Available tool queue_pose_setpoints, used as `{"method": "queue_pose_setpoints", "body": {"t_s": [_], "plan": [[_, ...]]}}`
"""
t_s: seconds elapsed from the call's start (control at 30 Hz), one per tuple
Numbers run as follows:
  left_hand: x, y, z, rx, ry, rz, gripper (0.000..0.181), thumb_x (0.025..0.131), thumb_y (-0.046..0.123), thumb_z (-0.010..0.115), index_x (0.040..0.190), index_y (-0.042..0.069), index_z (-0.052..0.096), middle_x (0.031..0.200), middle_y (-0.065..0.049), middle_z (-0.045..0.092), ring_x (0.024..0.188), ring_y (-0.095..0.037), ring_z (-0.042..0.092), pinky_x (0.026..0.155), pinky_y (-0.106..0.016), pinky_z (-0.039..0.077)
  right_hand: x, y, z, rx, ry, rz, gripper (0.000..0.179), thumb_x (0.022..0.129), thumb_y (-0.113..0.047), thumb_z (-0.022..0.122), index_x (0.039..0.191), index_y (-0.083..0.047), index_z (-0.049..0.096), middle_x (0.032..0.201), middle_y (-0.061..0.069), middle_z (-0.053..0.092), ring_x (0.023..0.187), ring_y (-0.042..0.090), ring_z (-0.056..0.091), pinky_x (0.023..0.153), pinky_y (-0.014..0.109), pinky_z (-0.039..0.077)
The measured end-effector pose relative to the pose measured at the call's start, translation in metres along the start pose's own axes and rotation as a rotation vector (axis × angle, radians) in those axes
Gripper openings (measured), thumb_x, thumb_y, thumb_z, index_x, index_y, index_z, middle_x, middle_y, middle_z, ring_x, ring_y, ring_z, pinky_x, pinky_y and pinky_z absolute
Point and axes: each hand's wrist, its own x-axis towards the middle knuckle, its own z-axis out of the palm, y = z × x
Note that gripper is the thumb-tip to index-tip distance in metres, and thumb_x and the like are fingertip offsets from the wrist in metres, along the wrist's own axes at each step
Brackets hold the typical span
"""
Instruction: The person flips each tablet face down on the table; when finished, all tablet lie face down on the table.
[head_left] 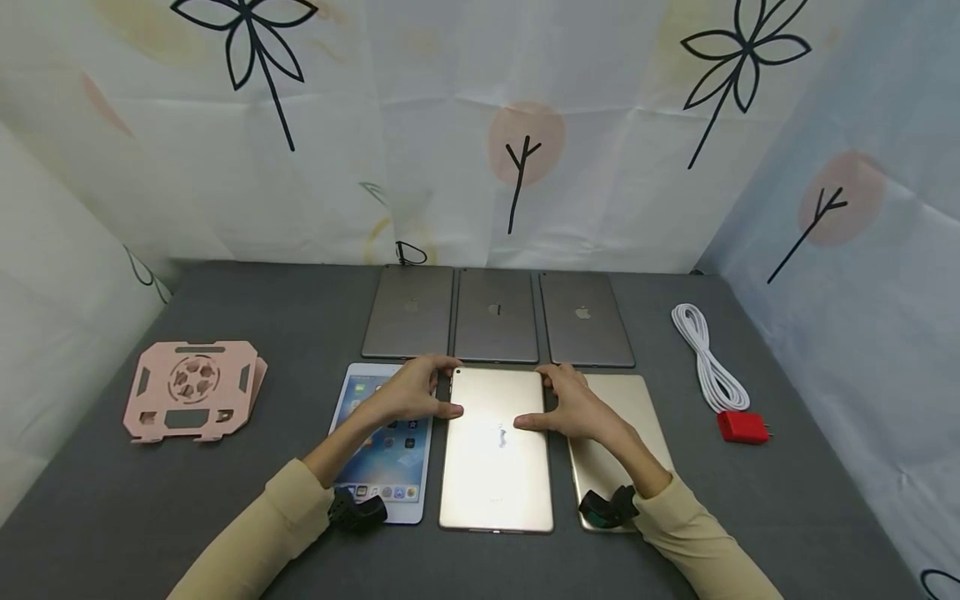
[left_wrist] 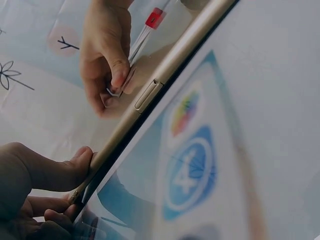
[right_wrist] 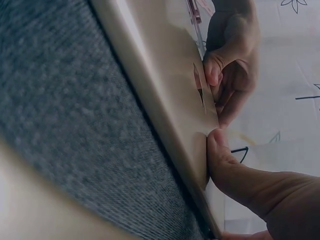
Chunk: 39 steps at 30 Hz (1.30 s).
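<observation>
A gold tablet lies back side up at the middle front, its logo showing. My left hand grips its upper left edge; in the left wrist view the thumb lies on the rim, with curled fingers below. At the upper right corner my right hand holds it, thumb across the back and fingertips at the edge, as the right wrist view also shows. Under my left forearm is a white tablet with its screen lit. A second gold tablet lies partly hidden beneath my right forearm.
Three grey tablets, left, middle and right, line the back of the grey table. A pink stand sits on the left. On the right lie a coiled white cable and a red charger plug.
</observation>
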Motion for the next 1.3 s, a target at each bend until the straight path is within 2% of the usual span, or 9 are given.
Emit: {"method": "queue_pose_setpoints", "body": {"t_s": [0.3,0.63,0.93,1.3], "plan": [[-0.0002,-0.001,0.0003,0.1,0.036,0.044,0.069,0.077,0.022,0.089,0.137,0.001,0.062,0.113,-0.018,0.055,0.075,-0.017,0.043,0.062,-0.027,0.034,-0.0001,0.0012,0.0009,-0.039,0.02,-0.014,0.093,0.08,-0.04,0.088,0.148,0.006,0.044,0.129,0.025,0.054,0.124,0.041,0.048,0.099,0.057,0.047],[0.0011,-0.0026,0.0001,0.135,0.046,0.126,0.069,0.076,0.025,0.09,0.134,-0.001,0.064,0.117,-0.019,0.062,0.079,-0.016,0.044,0.068,-0.026,0.036,0.0006,0.0005,-0.0002,-0.04,0.03,-0.007,0.091,0.078,-0.037,0.089,0.147,0.004,0.047,0.126,0.023,0.053,0.117,0.036,0.049,0.097,0.055,0.048],[-0.0005,-0.0017,0.0015,0.142,0.054,0.11,0.068,0.076,0.025,0.091,0.134,0.001,0.065,0.118,-0.019,0.063,0.08,-0.016,0.045,0.068,-0.027,0.037,-0.0004,0.0024,0.0007,-0.064,0.028,-0.025,0.09,0.08,-0.039,0.088,0.147,0.002,0.047,0.126,0.023,0.053,0.118,0.037,0.049,0.096,0.056,0.048],[0.0014,0.0006,0.0007,0.144,0.047,0.101,0.068,0.075,0.024,0.092,0.134,0.001,0.065,0.121,-0.02,0.063,0.079,-0.016,0.047,0.068,-0.027,0.038,0.0004,-0.0013,0.0003,-0.106,0.023,-0.036,0.09,0.08,-0.039,0.088,0.148,0.002,0.047,0.124,0.023,0.053,0.111,0.034,0.048,0.09,0.054,0.049]]}}
